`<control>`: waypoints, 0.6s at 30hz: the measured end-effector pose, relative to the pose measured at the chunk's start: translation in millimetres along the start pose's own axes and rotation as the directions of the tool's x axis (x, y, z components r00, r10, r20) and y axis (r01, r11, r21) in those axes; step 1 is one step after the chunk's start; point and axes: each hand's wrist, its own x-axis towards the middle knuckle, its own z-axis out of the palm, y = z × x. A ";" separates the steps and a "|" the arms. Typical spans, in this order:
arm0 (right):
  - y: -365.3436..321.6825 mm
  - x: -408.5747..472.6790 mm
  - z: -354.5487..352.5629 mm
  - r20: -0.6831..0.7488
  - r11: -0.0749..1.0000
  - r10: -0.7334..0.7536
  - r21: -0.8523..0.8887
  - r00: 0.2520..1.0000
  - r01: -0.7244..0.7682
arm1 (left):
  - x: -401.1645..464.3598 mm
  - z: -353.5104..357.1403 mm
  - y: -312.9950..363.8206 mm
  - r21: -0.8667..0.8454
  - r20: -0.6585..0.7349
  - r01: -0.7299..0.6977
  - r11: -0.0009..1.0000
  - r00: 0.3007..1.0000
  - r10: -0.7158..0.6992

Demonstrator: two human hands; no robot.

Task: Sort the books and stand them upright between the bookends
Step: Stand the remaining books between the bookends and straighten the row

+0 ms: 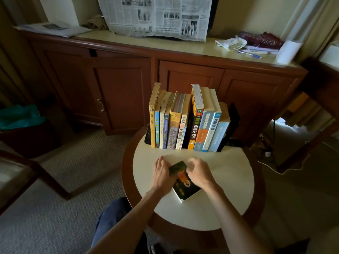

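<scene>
A row of several books [189,123] stands upright at the far side of a round table [220,189], between a black bookend on the left [147,137] and a black bookend on the right [232,121]. A narrow gap shows in the middle of the row. Nearer to me a dark book with an orange figure on its cover [185,187] lies flat on the table. My left hand [162,173] rests on its left edge and my right hand [199,174] on its right side. Both hands grip its far end, which lifts slightly.
A long wooden cabinet [128,85] stands behind the table, with a newspaper [157,15], a face mask [230,43], pens and a paper roll [288,51] on top. A chair frame [36,173] is at the left. Cables lie on the carpet at the right.
</scene>
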 end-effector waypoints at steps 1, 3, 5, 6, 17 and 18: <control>4.6 -12.3 0.5 0.015 1.000 -0.018 0.008 1.000 0.017 | 1.2 -5.8 5.2 -0.042 0.018 0.032 0.999 0.999 -0.032; 10.6 -32.6 2.6 0.028 0.996 -0.051 0.077 0.998 0.049 | 3.6 -17.4 15.0 -0.141 0.049 0.099 0.985 0.994 -0.093; 11.8 -47.0 4.5 0.004 0.993 -0.078 0.086 0.997 0.078 | 4.9 -25.3 21.6 -0.236 0.036 0.134 0.962 0.991 -0.130; 11.1 -52.2 5.2 -0.013 0.992 -0.088 0.094 0.996 0.089 | 4.1 -28.9 24.6 -0.259 0.008 0.118 0.958 0.993 -0.120; -9.1 -77.8 -59.2 -0.010 0.817 -0.172 0.557 0.985 0.148 | -13.1 -84.9 61.3 -0.798 0.273 0.129 0.589 0.948 0.162; -12.1 -80.0 -65.3 -0.036 0.796 -0.193 0.579 0.981 0.178 | -14.3 -86.0 64.3 -0.810 0.293 0.161 0.564 0.944 0.151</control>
